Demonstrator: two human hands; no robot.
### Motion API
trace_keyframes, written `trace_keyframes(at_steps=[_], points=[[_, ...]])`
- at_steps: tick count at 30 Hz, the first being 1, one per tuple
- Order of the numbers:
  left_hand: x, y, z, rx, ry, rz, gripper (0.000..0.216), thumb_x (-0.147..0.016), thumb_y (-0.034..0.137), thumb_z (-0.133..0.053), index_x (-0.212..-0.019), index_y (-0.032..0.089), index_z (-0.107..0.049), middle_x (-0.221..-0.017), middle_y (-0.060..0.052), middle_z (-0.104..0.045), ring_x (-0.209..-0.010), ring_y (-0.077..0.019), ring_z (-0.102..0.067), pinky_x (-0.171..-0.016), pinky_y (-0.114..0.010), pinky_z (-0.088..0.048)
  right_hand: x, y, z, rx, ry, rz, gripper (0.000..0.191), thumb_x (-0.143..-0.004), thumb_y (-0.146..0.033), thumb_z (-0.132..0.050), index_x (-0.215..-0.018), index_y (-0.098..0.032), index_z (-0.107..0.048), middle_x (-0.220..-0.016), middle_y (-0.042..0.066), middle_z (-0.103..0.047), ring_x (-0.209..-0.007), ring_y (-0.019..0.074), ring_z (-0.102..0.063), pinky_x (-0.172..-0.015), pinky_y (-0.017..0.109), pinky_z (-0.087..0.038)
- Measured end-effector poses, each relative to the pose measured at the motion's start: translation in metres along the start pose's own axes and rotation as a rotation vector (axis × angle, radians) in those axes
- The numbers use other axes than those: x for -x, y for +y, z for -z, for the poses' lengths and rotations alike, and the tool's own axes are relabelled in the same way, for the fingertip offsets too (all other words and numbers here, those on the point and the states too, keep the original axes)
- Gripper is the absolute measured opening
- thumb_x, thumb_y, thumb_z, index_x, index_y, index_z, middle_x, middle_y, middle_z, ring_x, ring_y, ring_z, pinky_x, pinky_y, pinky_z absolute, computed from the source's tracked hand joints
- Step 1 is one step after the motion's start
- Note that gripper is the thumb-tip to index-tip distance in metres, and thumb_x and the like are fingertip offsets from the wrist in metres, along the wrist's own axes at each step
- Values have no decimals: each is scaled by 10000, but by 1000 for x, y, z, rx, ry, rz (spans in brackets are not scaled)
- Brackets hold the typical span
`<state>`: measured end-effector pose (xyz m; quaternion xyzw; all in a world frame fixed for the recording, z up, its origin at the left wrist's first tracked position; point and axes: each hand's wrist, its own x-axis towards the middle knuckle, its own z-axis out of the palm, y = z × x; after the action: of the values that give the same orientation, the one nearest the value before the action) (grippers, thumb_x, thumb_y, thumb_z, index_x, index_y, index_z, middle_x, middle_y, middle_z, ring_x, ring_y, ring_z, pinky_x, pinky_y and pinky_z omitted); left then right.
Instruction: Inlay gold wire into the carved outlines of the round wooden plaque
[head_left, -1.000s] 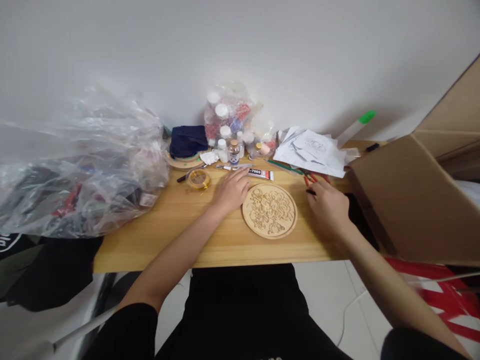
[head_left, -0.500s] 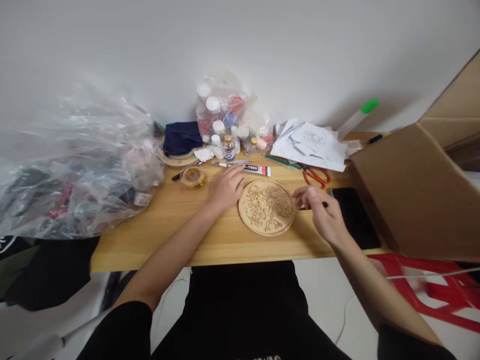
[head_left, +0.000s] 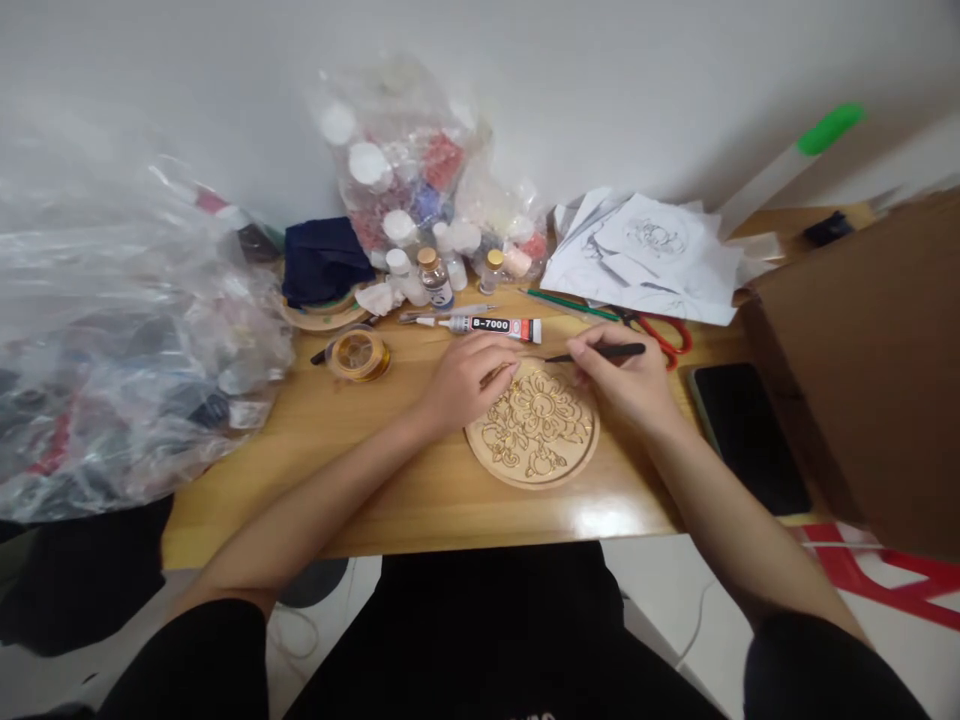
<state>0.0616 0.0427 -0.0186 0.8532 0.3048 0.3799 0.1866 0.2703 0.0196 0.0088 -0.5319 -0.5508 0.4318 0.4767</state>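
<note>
A round wooden board with a flower design outlined in gold wire lies on the table before me. My left hand rests over its upper left edge, thumb and fingers brought together; whatever they pinch is hidden. In my right hand is a slim pair of black tweezers, pointing left, with the fine tip above the board's upper edge. Just beyond the hands lies a B-7000 glue tube. A spool of golden wire sits left of my left hand.
Red-handled scissors, a green pencil and drawing sheets lie behind my right hand. A phone and a cardboard box are at right. Small bottles stand at the back; a large plastic bag fills the left.
My right hand has moved up and left with the tweezers, now over the board's upper edge. My left fingers have curled together at the board's upper left. The view has come closer.
</note>
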Motion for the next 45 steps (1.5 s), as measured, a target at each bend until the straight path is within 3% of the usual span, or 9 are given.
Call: trace_keyframes(at_steps=[11, 16, 20, 25, 32, 39, 45], points=[[2, -9, -9, 55, -21, -28, 75, -903, 115, -569, -917, 150, -634, -1011, -87, -704, -959, -175, -641, -873, -368, -519, 6, 15, -12, -53, 19, -9, 106, -806, -277, -675, -744, -195, -646, -608, -30, -595, -537, 93, -527, -503, 249, -405], [3, -10, -9, 35, -33, -44, 69, -901, 122, -570, -894, 160, -627, -993, -70, -708, -939, -174, -650, -853, -359, -529, 7, 21, -16, -67, 74, -25, 152, -813, -320, -681, -713, -214, -637, -584, -27, -579, -522, 101, -509, -502, 265, -402], [3, -9, -10, 8, -37, -36, 75, -907, 139, -560, -876, 162, -625, -989, -65, -714, -936, -175, -658, -857, -359, -529, 7, 25, -22, -55, 221, 16, 209, -808, -385, -684, -695, -224, -614, -560, -26, -553, -543, 114, -517, -521, 275, -419], [3, -6, -8, 62, -8, 70, 110, -918, 166, -532, -879, 191, -632, -981, -36, -719, -938, -162, -671, -854, -335, -536, 8, 25, -27, -28, 266, -35, 228, -817, -402, -652, -681, -229, -589, -557, -25, -534, -537, 113, -507, -518, 274, -420], [5, -4, -7, 114, 177, 223, 120, -926, 231, -551, -893, 245, -665, -900, 7, -726, -848, -156, -683, -787, -311, -552, 8, 23, -25, -70, 247, -102, 191, -786, -371, -649, -671, -228, -596, -565, -26, -533, -513, 100, -475, -468, 246, -370], [8, -7, -10, 290, 171, 432, 119, -919, 291, -575, -871, 221, -658, -863, -5, -722, -793, -153, -696, -741, -300, -565, 1, 20, -19, -232, 199, -196, 193, -715, -372, -686, -630, -215, -611, -482, -34, -519, -400, 73, -366, -377, 230, -246], [9, -10, -12, 377, 195, 459, 119, -919, 288, -583, -871, 194, -638, -859, -17, -717, -791, -144, -708, -736, -285, -584, -1, 19, -14, -272, 153, -214, 147, -683, -344, -692, -632, -228, -617, -525, -24, -527, -429, 82, -391, -368, 223, -200]])
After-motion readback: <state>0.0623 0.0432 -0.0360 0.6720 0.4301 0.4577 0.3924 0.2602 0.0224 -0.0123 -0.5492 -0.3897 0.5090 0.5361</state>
